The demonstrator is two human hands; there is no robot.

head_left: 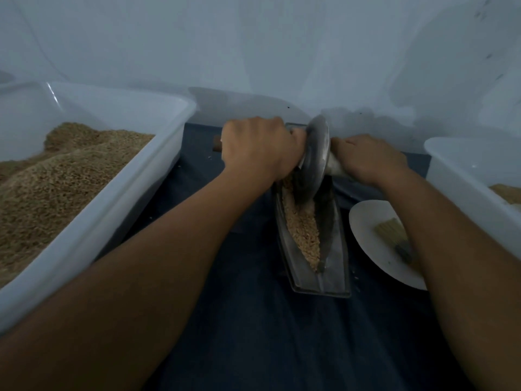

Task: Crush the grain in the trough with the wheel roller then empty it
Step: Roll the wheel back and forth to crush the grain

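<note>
A narrow boat-shaped metal trough (335,266) lies on the dark blue cloth, its long axis running away from me. Pale crushed grain (303,230) fills its groove along the near and middle part. The metal wheel roller (314,153) stands on edge in the far half of the trough. My left hand (256,145) grips the roller's handle on the left side of the disc, and the handle's brown end (216,145) sticks out past my fist. My right hand (366,158) grips the handle on the right side.
A large white tub (135,198) heaped with brown grain sits at the left. Another white tub (462,170) with a little grain stands at the right. A white plate (366,230) with a small brush (394,235) lies beside the trough. A pale wall rises close behind.
</note>
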